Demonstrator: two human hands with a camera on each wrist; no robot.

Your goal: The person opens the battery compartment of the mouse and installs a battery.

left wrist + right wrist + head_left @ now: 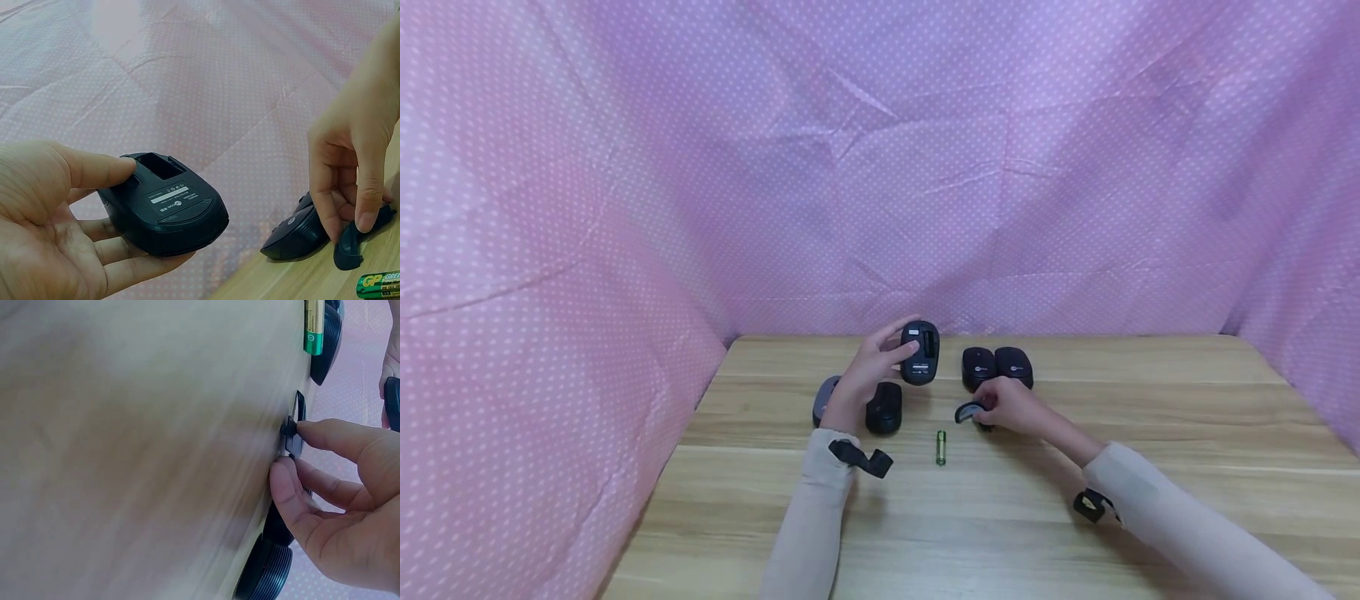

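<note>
My left hand [867, 367] holds a black computer mouse [169, 219] above the table, underside showing. Thumb and fingers grip it from opposite sides, and its battery slot [161, 165] is uncovered with no battery visible inside. To the right, my right hand [1018, 407] pinches a small curved black battery cover [351, 247] between thumb and fingers, low over the tabletop. A green GP battery [941, 447] lies on the wood between the hands, nearer to me.
Two black mice [979, 365] stand side by side just behind my right hand. Near my left wrist are another black mouse [884, 408] and a grey one [823, 398], partly hidden by the arm. A pink dotted cloth [880, 208] hangs behind the wooden table [715, 517].
</note>
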